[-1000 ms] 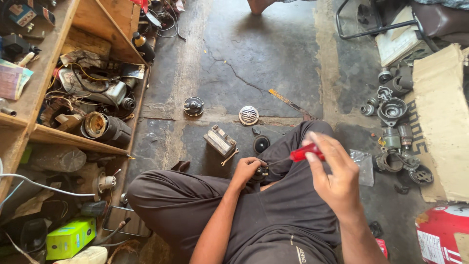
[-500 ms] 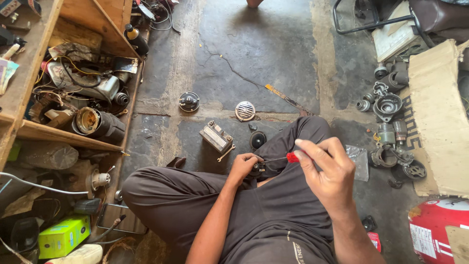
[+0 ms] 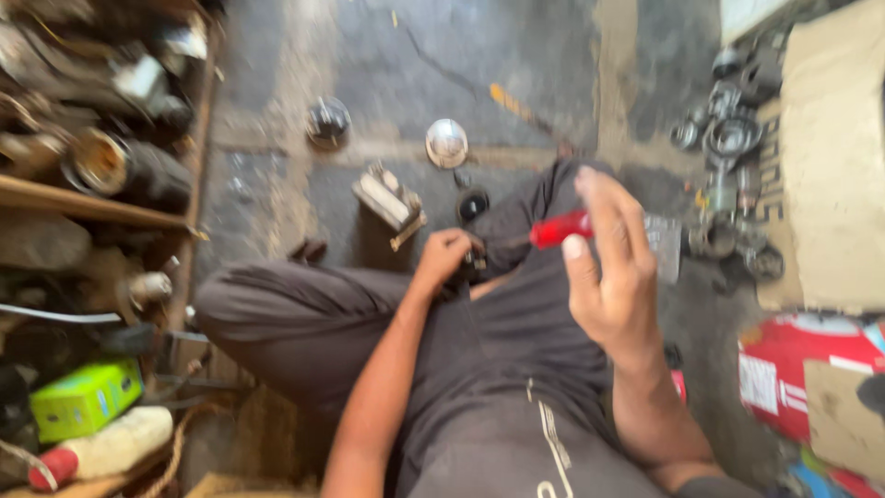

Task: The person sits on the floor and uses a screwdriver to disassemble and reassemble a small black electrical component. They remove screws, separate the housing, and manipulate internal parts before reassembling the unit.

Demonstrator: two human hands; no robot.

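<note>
I sit cross-legged on a concrete floor in dark trousers. My right hand grips a screwdriver with a red handle, its tip pointing left toward my lap. My left hand is closed on a small dark metal part resting on my left thigh. The picture is blurred by motion, so the part's shape is unclear.
On the floor ahead lie a rectangular metal block, a round silver cap, a dark round piece and a black ring. Wooden shelves with motor parts stand left. Metal parts, cardboard and a red box sit right.
The camera has dipped closer and blurred. My right hand has lifted slightly with the red screwdriver; my left hand stays on the small part.
</note>
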